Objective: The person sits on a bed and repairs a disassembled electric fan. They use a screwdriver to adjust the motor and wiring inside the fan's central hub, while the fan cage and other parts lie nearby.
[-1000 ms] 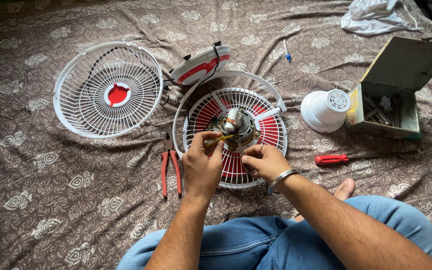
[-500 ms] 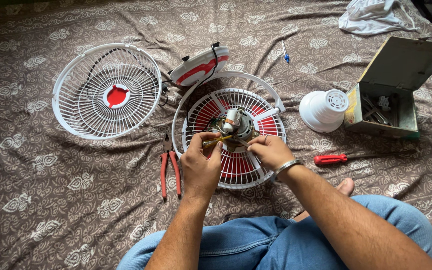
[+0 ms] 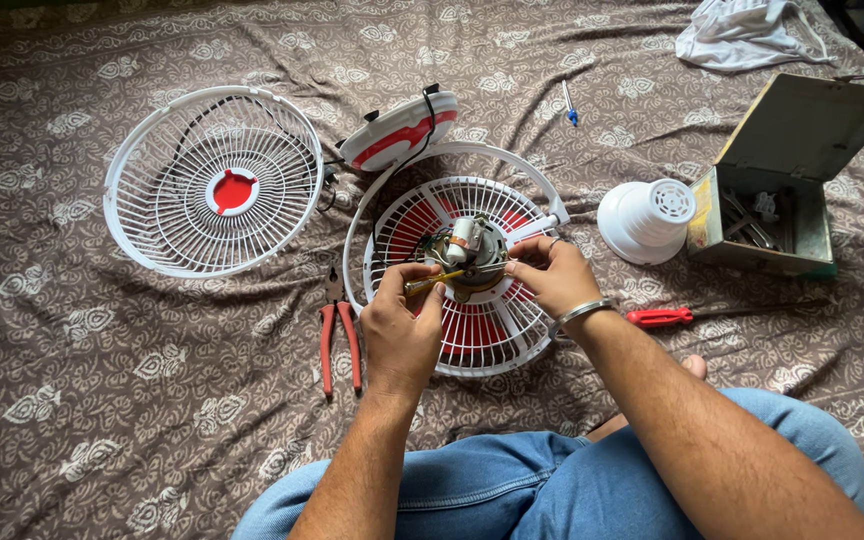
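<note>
A table fan lies taken apart on a patterned brown cloth. Its rear grille (image 3: 472, 330) with red blades lies in front of me, the bare motor (image 3: 472, 245) at its centre. My left hand (image 3: 400, 325) grips a yellow-handled screwdriver (image 3: 434, 281) whose tip points at the motor. My right hand (image 3: 552, 272), a metal bangle on its wrist, pinches the motor's right side. The detached front grille (image 3: 214, 180) with a red hub lies to the left.
Red-handled pliers (image 3: 340, 335) lie left of my left hand. A red screwdriver (image 3: 667, 316) lies to the right. A white motor cover (image 3: 644, 218), an open green metal toolbox (image 3: 782, 190), the fan's red and white base (image 3: 399, 128) and a white cloth (image 3: 742, 35) lie farther off.
My right hand has moved up from the lower grille to the motor's right side. My left hand stays on the yellow screwdriver at the motor.
</note>
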